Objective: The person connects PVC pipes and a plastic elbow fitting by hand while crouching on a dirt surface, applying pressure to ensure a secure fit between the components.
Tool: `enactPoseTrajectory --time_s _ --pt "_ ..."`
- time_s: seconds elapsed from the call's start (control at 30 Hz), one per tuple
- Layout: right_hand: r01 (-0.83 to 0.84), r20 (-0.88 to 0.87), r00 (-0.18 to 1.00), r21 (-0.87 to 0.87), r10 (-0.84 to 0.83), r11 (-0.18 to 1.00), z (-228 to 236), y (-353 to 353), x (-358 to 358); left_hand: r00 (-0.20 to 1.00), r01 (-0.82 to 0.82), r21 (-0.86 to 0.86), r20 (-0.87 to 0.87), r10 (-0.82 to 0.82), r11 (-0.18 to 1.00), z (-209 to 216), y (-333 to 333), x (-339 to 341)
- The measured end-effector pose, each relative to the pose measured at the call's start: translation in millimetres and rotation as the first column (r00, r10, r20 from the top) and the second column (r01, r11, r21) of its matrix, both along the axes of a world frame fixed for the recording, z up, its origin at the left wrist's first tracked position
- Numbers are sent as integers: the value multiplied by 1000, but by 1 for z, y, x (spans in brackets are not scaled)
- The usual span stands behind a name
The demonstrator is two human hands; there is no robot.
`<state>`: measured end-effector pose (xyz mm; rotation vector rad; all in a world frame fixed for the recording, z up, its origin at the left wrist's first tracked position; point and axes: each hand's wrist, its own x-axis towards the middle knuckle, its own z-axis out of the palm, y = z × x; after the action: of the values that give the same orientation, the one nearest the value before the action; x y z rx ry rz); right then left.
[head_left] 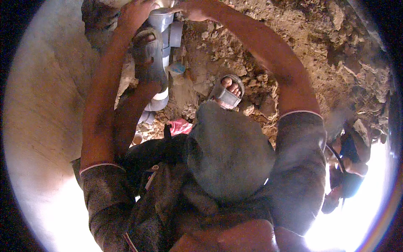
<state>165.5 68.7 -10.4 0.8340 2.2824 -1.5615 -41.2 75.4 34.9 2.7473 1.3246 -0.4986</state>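
My left hand (136, 16) and my right hand (196, 10) meet at the top edge, on either side of the upper end of a grey plastic pipe (161, 20). The fingers of both are closed in at the pipe's rim, though the picture's edge cuts some of them off. Between them shows a bit of something white (165, 3). A shorter grey pipe piece (176, 34) is beside the long pipe, which runs down past my sandaled left foot (147, 48). Lower down, the pipe has a pale band (162, 94).
A pale wall (46, 88) rises at left. Rubble and loose earth (310, 50) cover the ground at right. My right foot in a grey sandal (228, 91) stands among stones. A blue object (176, 68) and pink plastic scrap (180, 126) lie nearby. Dark, unclear shapes (346, 168) are at far right.
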Motion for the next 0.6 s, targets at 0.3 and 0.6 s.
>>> enactPoseTrajectory --time_s 0.3,0.6 --pt "17 -27 1000 87 -15 996 6 -2 1 993 62 29 104 -65 998 5 3 -1" --pt "81 -13 997 99 -81 992 8 -5 0 999 15 -52 46 -12 999 0 8 2"
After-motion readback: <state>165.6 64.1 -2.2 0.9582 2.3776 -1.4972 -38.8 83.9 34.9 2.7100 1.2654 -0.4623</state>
